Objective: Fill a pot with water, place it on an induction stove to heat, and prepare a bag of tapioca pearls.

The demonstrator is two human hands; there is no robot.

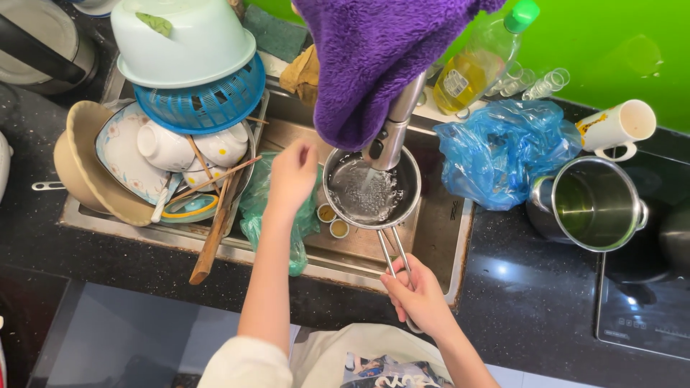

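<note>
Clear bottle (pixel 483 61) of yellow liquid, green cap, pale label, behind the sink (pixel 438 237), crumpled blue plastic bag (pixel 503 147) right of sink

Bright, even overhead light, glare on dark countertop (pixel 517 276), sharp focus.

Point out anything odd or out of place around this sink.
A purple towel is draped over the faucet while water runs into the strainer. A white mug lies tipped on the counter.

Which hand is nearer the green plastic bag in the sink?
Left. The left hand hovers right above the green plastic bag; the right hand grips the strainer handle, well off to the bag's right.
</note>
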